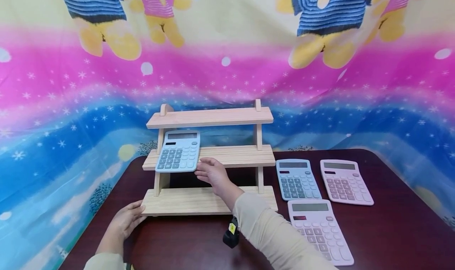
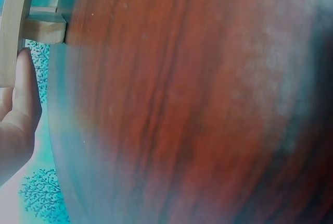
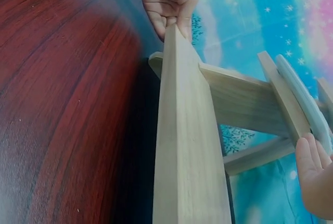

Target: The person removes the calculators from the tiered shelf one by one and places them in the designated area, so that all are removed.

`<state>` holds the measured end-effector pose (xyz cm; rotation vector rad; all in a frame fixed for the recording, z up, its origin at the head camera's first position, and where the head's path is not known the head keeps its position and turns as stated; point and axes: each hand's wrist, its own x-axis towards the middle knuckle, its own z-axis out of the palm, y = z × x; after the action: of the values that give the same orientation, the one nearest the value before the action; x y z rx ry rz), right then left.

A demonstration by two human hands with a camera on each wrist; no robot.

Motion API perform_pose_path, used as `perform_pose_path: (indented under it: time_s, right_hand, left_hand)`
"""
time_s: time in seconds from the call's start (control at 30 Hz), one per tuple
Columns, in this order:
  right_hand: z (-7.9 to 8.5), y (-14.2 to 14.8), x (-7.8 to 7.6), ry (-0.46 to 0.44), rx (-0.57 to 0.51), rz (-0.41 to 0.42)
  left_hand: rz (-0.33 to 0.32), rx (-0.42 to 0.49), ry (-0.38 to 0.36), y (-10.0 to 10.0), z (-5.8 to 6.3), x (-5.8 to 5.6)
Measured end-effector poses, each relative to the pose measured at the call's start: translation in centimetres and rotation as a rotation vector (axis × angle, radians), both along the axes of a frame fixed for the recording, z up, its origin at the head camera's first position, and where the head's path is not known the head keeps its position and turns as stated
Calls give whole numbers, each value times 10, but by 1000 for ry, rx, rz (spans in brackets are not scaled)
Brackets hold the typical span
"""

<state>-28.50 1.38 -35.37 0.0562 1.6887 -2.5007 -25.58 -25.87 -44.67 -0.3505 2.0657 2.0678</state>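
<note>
A three-tier wooden display stand (image 1: 209, 201) stands on the table. On its middle tier a blue calculator (image 1: 179, 151) leans back, near the left end. My right hand (image 1: 215, 175) is at the calculator's lower right edge, its fingers fairly straight and touching it. In the right wrist view those fingers (image 3: 308, 156) lie against the calculator's edge (image 3: 307, 104), close to the tier's front. With my left hand (image 1: 126, 220) I grip the left end of the bottom tier, thumb and fingers pinching the board; the right wrist view shows this left hand (image 3: 171, 0) too.
Right of the stand lie another blue calculator (image 1: 298, 179), a pink calculator (image 1: 346, 182) and a nearer pale pink calculator (image 1: 318, 222), partly covered by my right sleeve (image 1: 270, 230). A printed cloth (image 1: 220, 76) hangs behind the dark red table (image 1: 401, 230).
</note>
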Motion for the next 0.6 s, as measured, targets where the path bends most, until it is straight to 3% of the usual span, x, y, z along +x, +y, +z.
perform_pose_path:
  time_s: [0.6]
  right_hand:
    - [-6, -23, -9, -27, 51, -51]
  left_hand:
    - [-3, 30, -37, 1, 2, 2]
